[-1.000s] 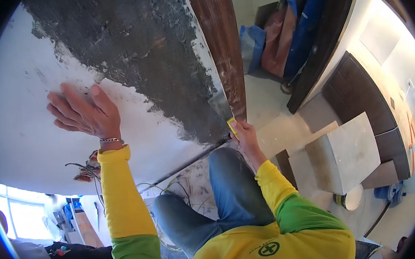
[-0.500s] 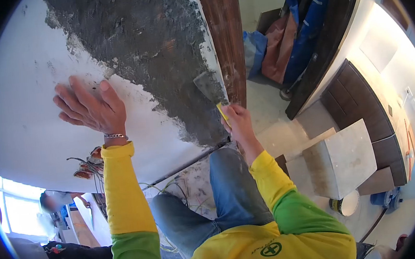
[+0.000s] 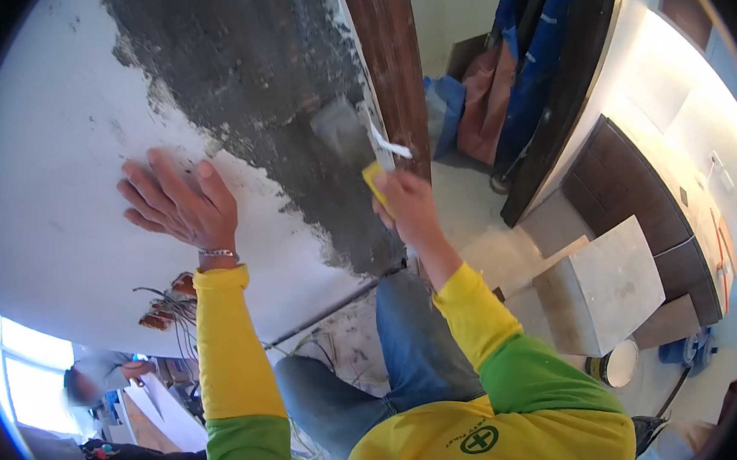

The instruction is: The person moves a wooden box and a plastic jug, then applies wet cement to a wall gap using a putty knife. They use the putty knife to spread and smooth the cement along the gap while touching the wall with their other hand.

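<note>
My left hand lies flat with fingers spread on the white wall, left of a rough dark grey patch. In my right hand is a putty knife, gripped by its yellow handle. Its blade is smeared by motion and lies over the grey patch close to the patch's right edge. Beside the blade, a thin white strip sticks out from that edge, partly across the brown wooden door frame.
Cables hang from a broken wall opening below my left hand. Blue and brown sheeting stands beyond the door frame. At right are a pale box and a bucket. Another person is at lower left.
My right hand and the putty knife have shifted up and left along the patch's edge. The white strip now stands away from the edge. The view has shifted slightly; my left hand stays on the wall.
</note>
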Available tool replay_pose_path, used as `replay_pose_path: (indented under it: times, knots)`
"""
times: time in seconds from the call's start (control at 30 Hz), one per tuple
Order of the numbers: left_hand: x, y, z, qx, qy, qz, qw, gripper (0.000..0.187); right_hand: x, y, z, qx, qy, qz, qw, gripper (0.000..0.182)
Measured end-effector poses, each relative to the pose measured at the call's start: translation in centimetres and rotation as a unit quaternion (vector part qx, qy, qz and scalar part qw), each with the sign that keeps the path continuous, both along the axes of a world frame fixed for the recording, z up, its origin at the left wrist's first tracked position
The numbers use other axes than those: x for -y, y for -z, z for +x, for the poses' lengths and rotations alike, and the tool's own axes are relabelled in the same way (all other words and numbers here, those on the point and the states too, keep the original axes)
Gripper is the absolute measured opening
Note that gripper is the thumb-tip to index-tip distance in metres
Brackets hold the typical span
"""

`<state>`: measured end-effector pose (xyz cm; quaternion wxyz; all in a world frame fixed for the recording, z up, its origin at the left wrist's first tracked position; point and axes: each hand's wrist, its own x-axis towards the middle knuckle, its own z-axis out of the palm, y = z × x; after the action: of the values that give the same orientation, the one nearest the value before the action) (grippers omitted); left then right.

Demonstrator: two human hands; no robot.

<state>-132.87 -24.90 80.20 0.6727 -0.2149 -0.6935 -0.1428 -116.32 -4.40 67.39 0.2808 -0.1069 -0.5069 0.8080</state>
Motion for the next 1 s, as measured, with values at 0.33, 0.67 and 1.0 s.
replay_pose_path:
  times: [0.33, 0.67, 1.0]
  knots:
    - [0.1, 0.1, 0.0, 0.015, -0.003, 0.006, 1.0, 0.064, 0.6, 5.7, 2.5, 0.054, 0.019, -0.089, 0.994, 0.038]
    - [0.3, 0.2, 0.0, 0.015, 0.002, 0.009, 1.0, 0.062, 0.9, 2.5, 2.4, 0.047, 0.042, -0.065, 0.996, 0.039]
    - [0.3, 0.2, 0.1, 0.016, 0.011, 0.008, 1.0, 0.062, 1.5, 5.0, 4.3, 0.069, 0.033, -0.066, 0.995, 0.039]
